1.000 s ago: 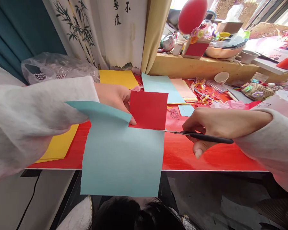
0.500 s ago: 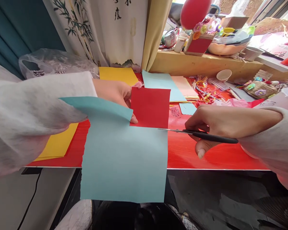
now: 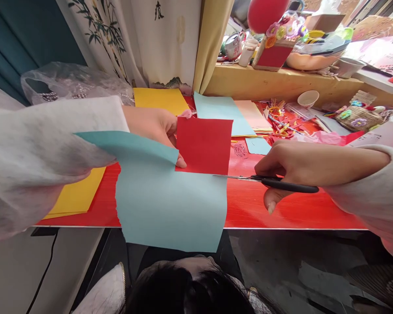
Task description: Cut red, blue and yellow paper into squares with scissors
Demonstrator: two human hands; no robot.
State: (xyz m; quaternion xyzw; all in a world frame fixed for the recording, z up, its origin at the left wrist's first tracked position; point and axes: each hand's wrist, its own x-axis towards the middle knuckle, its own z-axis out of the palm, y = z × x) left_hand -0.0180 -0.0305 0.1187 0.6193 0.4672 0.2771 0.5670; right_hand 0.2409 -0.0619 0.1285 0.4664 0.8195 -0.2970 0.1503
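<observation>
Red square of paper (image 3: pixel 205 146) is pinched at its left edge by the left hand (image 3: pixel 155 124), fingers closed. Pale blue sheet (image 3: pixel 170 209) is held by the same hand, its upper left flap curled toward the sleeve, its lower part hanging past the near edge of the red counter (image 3: pixel 281 213). Scissors (image 3: pixel 290 186) are gripped in the right hand (image 3: pixel 298 163), black handles in the fingers, thin blades pointed left along the red square's lower edge, over the blue sheet's right part; whether paper is between the blades cannot be told. Yellow sheets (image 3: pixel 80 192) are partly covered by the left sleeve. Behind the hands, a yellow sheet (image 3: pixel 160 100), a light blue sheet (image 3: pixel 219 111) and peach paper (image 3: pixel 250 113) are laid out, with a small blue piece (image 3: pixel 258 146) nearer the right hand. Paper scraps (image 3: pixel 283 124) are scattered beside the peach paper.
</observation>
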